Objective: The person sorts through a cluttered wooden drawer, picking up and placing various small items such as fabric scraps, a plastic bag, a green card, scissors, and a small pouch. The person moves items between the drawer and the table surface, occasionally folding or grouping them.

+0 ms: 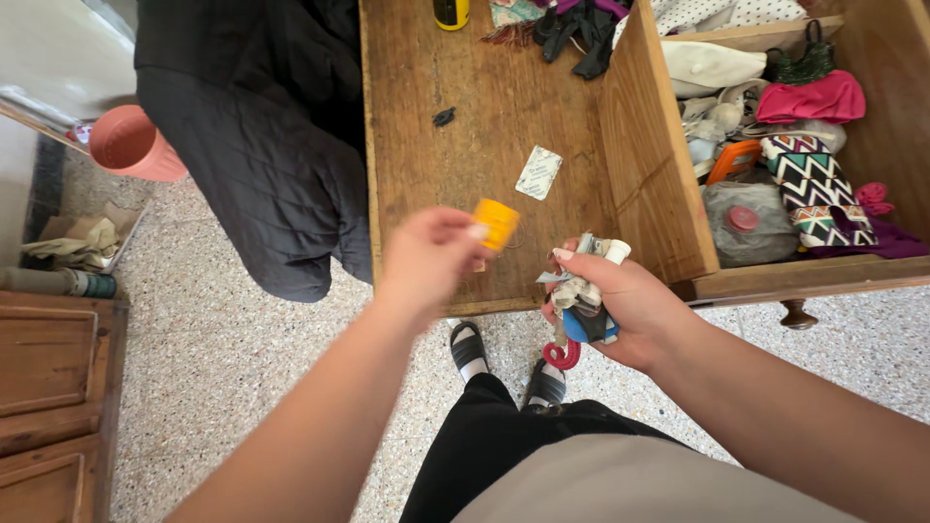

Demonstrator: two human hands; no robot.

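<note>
Left hand pinches an orange cap over the wooden drawer; right hand clutches a bundle of small odds and ends. Drawer's mostly cleared, a white sachet left.

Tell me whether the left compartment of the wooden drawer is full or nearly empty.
Nearly empty. The left compartment shows mostly bare wood, with only a small white packet, a tiny dark scrap and a few things at its far end.

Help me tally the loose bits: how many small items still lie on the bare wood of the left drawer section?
2: a white packet mid-drawer and a small dark bit farther back. Others may hide behind the hands.
</note>
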